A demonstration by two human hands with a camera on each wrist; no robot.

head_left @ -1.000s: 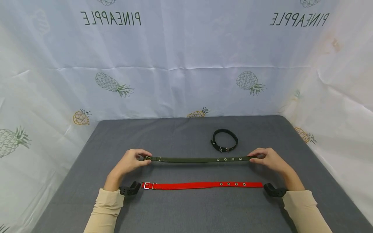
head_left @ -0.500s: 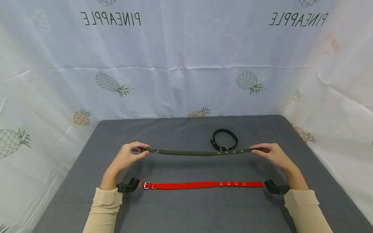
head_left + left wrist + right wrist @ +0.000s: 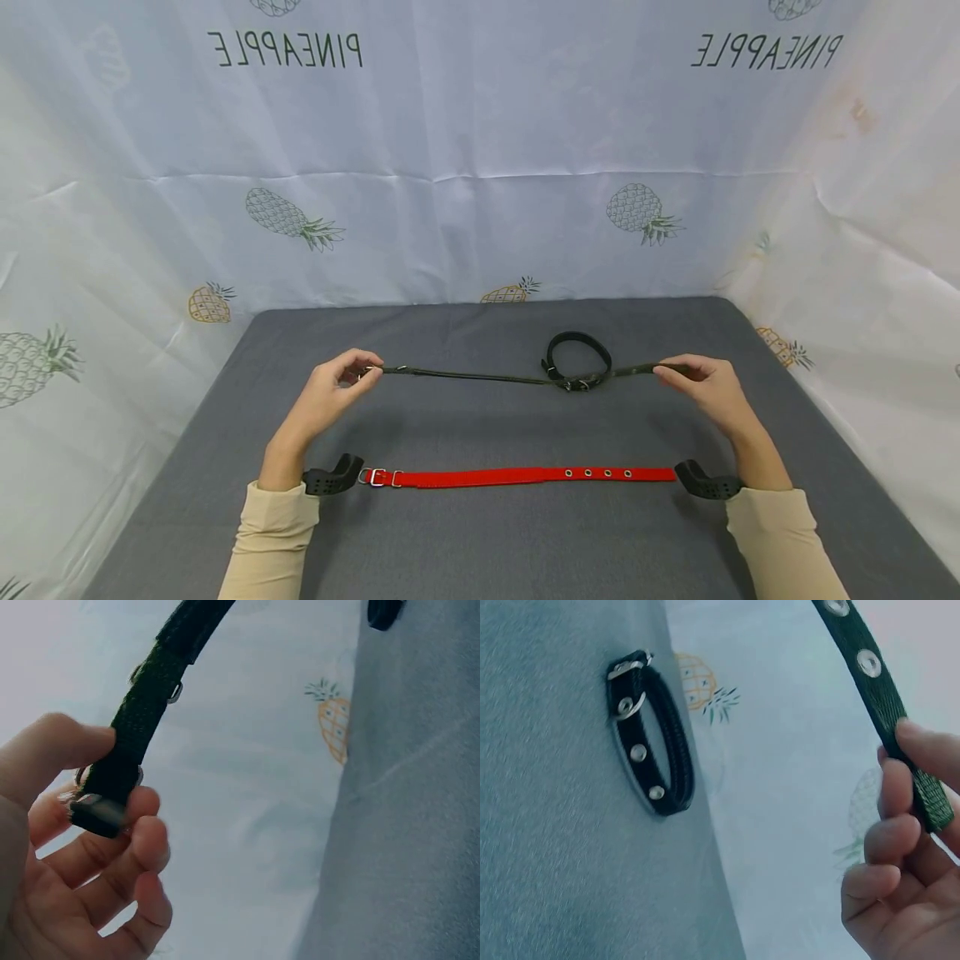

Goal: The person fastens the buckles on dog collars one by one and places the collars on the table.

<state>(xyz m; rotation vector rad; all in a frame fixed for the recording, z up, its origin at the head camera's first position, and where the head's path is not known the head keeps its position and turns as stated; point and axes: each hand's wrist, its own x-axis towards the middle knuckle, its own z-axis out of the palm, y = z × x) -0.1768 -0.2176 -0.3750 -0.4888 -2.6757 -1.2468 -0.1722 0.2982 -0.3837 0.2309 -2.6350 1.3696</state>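
green strap of coarse-woven cloth

green collar gets chopped by the top edge in both wrist cams, metal fitting on its end's blurry in the left one, sleeves run off the head view's bottom

Grey table; creased white pineapple-print cloth behind, both sides; lettering mirrored.

Grey table, lower half of frame: red collar laid straight, lower centre; black collar looped, right of centre.
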